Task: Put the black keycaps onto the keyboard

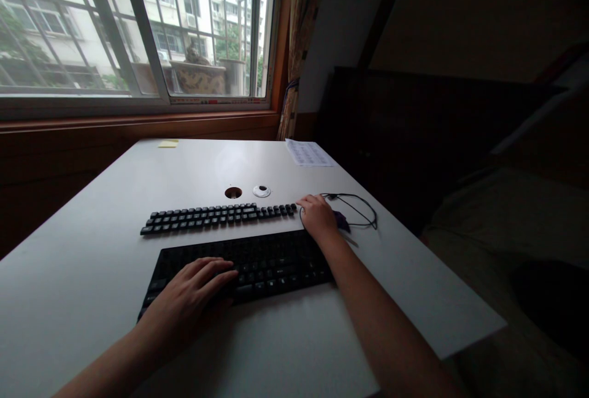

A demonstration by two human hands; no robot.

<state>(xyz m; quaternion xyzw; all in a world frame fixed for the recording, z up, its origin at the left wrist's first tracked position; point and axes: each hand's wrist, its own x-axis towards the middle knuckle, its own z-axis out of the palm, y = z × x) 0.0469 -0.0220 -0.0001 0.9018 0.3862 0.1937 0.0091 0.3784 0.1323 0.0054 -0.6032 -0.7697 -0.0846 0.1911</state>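
A black keyboard (276, 269) lies at a slight slant on the white table. My left hand (200, 281) rests on its left half, palm down, with the fingers stretched out and apart. Behind the keyboard, black keycaps (216, 217) stand in long rows side by side. My right hand (317, 214) is at the right end of these rows, its fingers bent together with the tips at the last keycap (293, 206). The thumb side is partly hidden. My right forearm crosses the keyboard's right edge.
A looped black cable (368, 226) and a dark purple object (342, 221) lie beside my right hand. Further back are a round hole (233, 192), a white ring-shaped cover (261, 191), printed paper (309, 154) and yellow notes (168, 143). A barred window (207, 30) stands behind.
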